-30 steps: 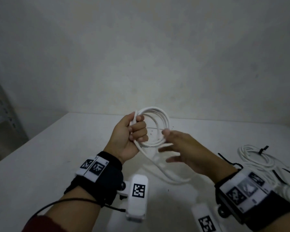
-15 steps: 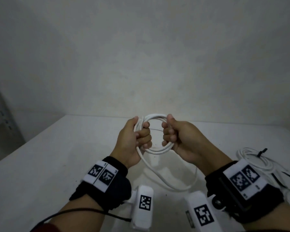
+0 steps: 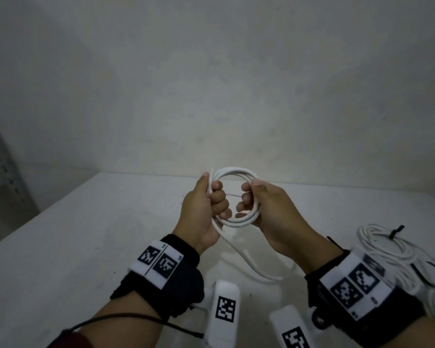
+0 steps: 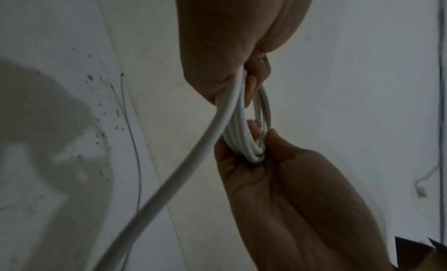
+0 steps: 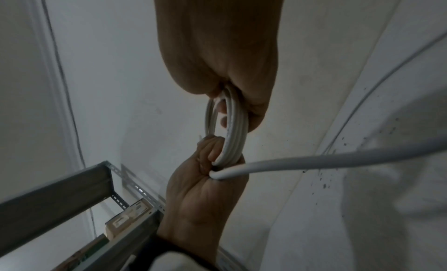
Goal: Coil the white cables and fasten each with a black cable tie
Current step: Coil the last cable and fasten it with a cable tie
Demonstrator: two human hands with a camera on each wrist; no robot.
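My left hand [image 3: 203, 209] and right hand [image 3: 266, 209] each grip 1 side of the white cable [image 3: 236, 172] coil; only the right wrist view shows a metal shelf [image 5: 60, 187].

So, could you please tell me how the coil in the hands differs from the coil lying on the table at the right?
The held coil is gripped off the table by the left hand and right hand; the table coil lies untouched. The held coil has no tie, and a loose tail hangs from it; the table coil carries a black tie. Both are white cable wound in loops.
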